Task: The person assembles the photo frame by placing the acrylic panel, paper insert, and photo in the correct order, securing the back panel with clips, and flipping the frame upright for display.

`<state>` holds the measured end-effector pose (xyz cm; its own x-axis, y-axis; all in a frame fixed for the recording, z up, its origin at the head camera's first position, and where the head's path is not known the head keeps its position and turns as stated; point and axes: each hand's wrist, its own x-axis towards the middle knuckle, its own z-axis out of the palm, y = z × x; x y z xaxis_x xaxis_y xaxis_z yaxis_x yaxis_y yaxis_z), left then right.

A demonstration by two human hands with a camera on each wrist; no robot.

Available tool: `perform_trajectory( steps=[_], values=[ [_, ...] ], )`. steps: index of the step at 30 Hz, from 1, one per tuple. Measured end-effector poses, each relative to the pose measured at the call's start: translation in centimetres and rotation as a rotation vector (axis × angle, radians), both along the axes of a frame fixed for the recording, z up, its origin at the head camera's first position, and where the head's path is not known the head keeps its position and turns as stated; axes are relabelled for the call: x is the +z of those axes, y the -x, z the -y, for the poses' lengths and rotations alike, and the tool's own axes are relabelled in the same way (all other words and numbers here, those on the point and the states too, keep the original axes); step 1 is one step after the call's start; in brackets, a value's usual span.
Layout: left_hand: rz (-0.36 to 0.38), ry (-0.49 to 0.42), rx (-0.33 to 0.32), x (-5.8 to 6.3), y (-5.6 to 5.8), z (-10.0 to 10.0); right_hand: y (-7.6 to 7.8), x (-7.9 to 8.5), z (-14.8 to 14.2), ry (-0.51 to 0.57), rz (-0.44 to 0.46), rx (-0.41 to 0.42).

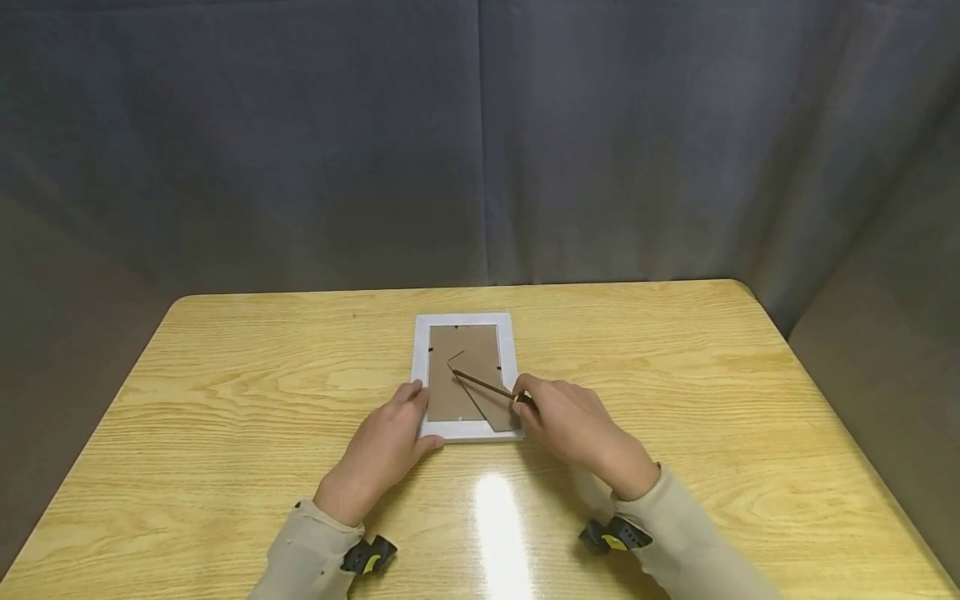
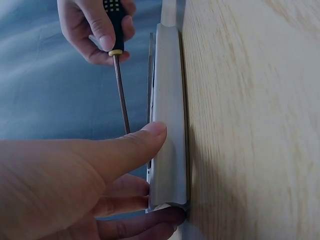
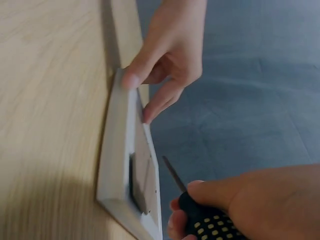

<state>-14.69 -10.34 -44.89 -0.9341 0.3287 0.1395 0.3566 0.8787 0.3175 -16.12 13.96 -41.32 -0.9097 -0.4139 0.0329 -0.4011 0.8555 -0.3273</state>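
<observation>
A white picture frame (image 1: 462,320) lies back side up on the table, its brown backing board (image 1: 444,396) showing. Small dark tabs sit along the board's edges. A brown easel leg (image 1: 501,417) slants across the board to the lower right corner. With thumb and fingers my left hand (image 1: 381,440) grips the frame's lower left corner. My right hand (image 1: 576,423) holds a screwdriver (image 3: 205,215) by its black handle with yellow dots. The screwdriver's shaft points left over the board; in the right wrist view its tip stands apart from the frame.
The light wooden table (image 1: 247,400) extends around the frame on all sides. A grey curtain (image 1: 337,150) hangs behind it and at both sides. Black wrist straps (image 1: 369,556) sit on both sleeves. A bright reflection shows on the near tabletop.
</observation>
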Motion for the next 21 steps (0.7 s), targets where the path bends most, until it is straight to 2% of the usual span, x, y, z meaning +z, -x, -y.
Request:
perform_trajectory(
  steps=[12, 21],
  values=[
    [0.011, 0.000, 0.001, 0.1, 0.0, 0.0, 0.3, -1.1, -1.9, 0.017, -0.138, 0.024],
    [0.013, -0.012, 0.003, 0.0, 0.0, -0.1, 0.4, -1.0, -3.5, 0.012, -0.112, 0.002]
  ],
)
